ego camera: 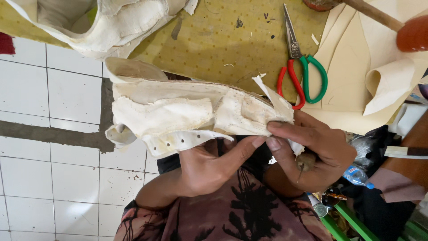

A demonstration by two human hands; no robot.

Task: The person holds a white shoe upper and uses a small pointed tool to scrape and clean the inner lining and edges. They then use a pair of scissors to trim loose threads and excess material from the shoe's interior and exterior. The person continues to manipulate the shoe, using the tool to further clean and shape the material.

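Cream leather, rough and stitched, fills the middle of the scene: an unfinished shoe upper point(191, 116) held up in front of the person's chest, above the white tiled floor point(49, 89) on the left. The left hand point(209, 167) comes up from below, its palm under the upper and its thumb stretched right along the lower edge, so it is closed on the piece. The right hand point(312, 154) is closed on the right end of the same upper, thumb and forefinger pinching the leather where a torn paper-like flap point(272, 91) sticks up; the two thumbs almost touch. That right hand also has a small brownish tool point(305, 160) tucked against its palm, though I cannot tell what kind. A row of punched eyelet holes runs along a white strip hanging from the near edge of the upper.

Farther off lies a yellow dotted mat point(218, 40) on the desk. On it, to the right of the upper, rest scissors point(298, 67) with one red and one green handle loop, blades pointing away. Right of them lie tan pattern sheets point(356, 71), one curled at its edge, with a wooden handle point(372, 13) crossing the far right corner. Another cream leather piece point(102, 22) sits at the far left. A small plastic bottle point(356, 176) lies near right
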